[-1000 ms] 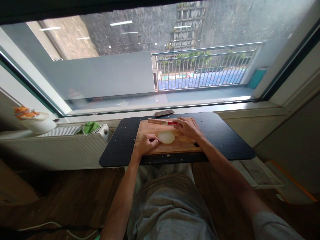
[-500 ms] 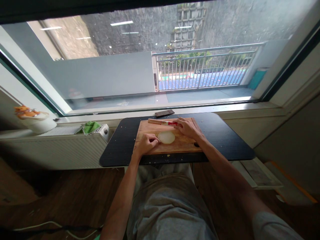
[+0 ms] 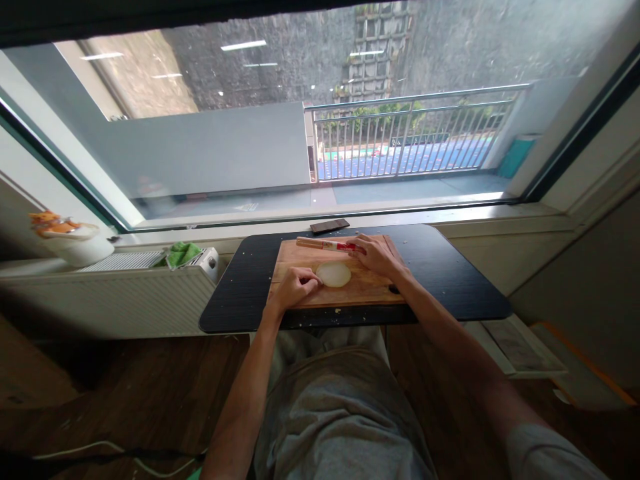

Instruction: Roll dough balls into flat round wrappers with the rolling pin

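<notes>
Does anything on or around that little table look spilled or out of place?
A little: pale crumbs dot the black table, some near its front edge, as if spilled off the wooden board. A green cloth also lies crumpled on the radiator, looking casually dropped.

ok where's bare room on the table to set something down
Right of the board, between right arm and table's edge; left of it too, bar stray crumbs. Crowded: the board's middle, with dough, stick, left hand, right hand.
</notes>
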Demonstrator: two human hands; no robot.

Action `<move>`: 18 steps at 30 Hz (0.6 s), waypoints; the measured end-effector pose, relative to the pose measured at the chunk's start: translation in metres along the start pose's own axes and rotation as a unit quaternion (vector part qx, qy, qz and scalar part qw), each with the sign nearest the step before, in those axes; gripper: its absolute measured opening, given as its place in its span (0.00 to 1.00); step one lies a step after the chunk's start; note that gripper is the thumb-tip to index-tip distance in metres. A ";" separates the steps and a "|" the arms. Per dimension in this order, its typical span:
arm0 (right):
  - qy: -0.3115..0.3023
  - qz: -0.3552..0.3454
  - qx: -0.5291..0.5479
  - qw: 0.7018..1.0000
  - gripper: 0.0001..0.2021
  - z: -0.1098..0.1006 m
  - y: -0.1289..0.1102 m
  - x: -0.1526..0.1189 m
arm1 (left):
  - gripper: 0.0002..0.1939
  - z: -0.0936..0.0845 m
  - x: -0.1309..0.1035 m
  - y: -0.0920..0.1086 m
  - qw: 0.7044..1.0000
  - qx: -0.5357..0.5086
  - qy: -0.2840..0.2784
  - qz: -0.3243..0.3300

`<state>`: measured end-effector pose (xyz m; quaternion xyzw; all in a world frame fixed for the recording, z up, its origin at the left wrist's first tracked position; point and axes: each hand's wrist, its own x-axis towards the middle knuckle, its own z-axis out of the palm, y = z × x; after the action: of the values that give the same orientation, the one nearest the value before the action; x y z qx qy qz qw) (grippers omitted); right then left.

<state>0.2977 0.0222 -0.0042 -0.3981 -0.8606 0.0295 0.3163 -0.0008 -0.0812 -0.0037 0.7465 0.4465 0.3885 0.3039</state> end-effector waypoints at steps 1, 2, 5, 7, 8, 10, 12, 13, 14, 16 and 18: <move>0.001 -0.002 0.003 1.000 0.16 0.001 0.002 0.000 | 0.12 0.001 0.000 0.000 1.000 -0.002 -0.003 -0.002; 0.003 -0.003 0.005 1.000 0.16 0.002 0.003 0.000 | 0.12 0.001 0.000 0.001 1.000 -0.003 -0.004 -0.005; 0.004 -0.007 0.003 1.000 0.16 0.005 0.007 0.001 | 0.12 0.002 0.000 0.001 1.000 0.002 0.005 -0.006; 0.005 -0.006 0.003 1.000 0.16 0.006 0.008 0.001 | 0.11 0.001 0.000 0.001 1.000 0.010 0.013 -0.003; 0.004 -0.005 0.004 1.000 0.16 0.007 0.009 0.001 | 0.11 0.001 0.000 0.000 1.000 0.015 0.017 -0.002; 0.005 -0.003 0.005 1.000 0.16 0.006 0.008 0.001 | 0.11 0.000 0.000 -0.001 0.999 0.025 0.024 -0.001; 0.004 -0.004 0.005 1.000 0.16 0.006 0.007 0.002 | 0.11 -0.001 0.001 -0.004 0.999 0.037 0.031 0.006; 0.004 -0.004 0.003 1.000 0.16 0.005 0.006 0.002 | 0.11 0.000 0.002 -0.005 0.998 0.042 0.033 0.013; 0.004 -0.004 0.001 1.000 0.16 0.005 0.005 0.002 | 0.12 0.000 0.003 -0.007 0.998 0.045 0.035 0.023; 0.006 -0.003 -0.002 1.000 0.16 0.003 0.003 0.002 | 0.12 0.001 0.006 -0.010 0.997 0.045 0.036 0.045; 0.007 -0.003 -0.001 1.000 0.16 0.003 0.002 0.003 | 0.11 0.003 0.008 -0.014 0.996 0.040 0.034 0.071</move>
<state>0.2961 0.0256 -0.0055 -0.3961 -0.8593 0.0253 0.3225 -0.0018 -0.0680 -0.0139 0.7743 0.4177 0.4163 0.2296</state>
